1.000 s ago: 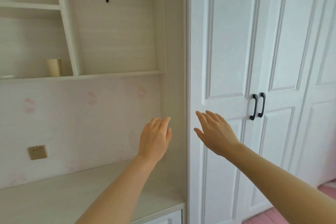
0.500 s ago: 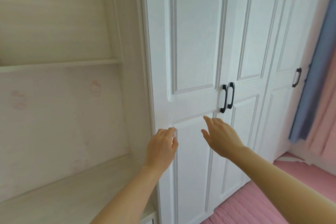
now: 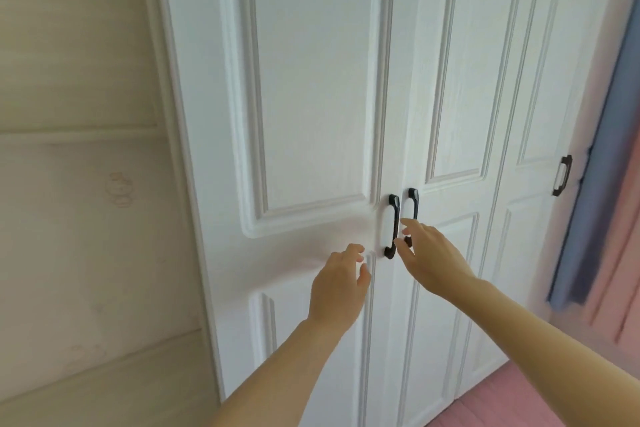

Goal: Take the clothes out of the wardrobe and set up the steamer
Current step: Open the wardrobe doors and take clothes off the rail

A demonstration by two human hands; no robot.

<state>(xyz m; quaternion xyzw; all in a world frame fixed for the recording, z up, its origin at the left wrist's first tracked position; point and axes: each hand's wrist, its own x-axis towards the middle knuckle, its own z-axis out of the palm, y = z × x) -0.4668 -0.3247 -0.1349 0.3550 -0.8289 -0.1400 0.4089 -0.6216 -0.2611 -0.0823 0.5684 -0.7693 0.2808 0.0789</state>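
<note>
Two bare forearms are reaching up from the bottom of the view toward a white panelled wardrobe [image 3: 311, 80]. The left hand [image 3: 337, 282] is hovering with fingers loosely curled and nothing in it, just below and left of the left door's black handle [image 3: 393, 225], not touching it. The right hand [image 3: 427, 255] is spread open and empty, its fingertips [image 3: 405, 222] lying between and across the paired handles; it is passing in front of the lower part of the right door's handle [image 3: 412, 199], and whether it is already touching is hard to tell.

Both centre doors are sitting shut, so the clothes are presumably inside and out of sight. No steamer is showing anywhere. By that reading the task is barely starting: opening the doors, lifting the clothes out and setting up the steamer are all left to do.

Further right, a third door is carrying its own dark handle [image 3: 561, 175], with a blue curtain [image 3: 595, 184] hanging beside it over pink flooring [image 3: 519, 402]. To the left, a pale shelf unit [image 3: 86, 135] is backing onto a wall with a faint pink cartoon print [image 3: 119, 189]. No readable writing or brand is showing.
</note>
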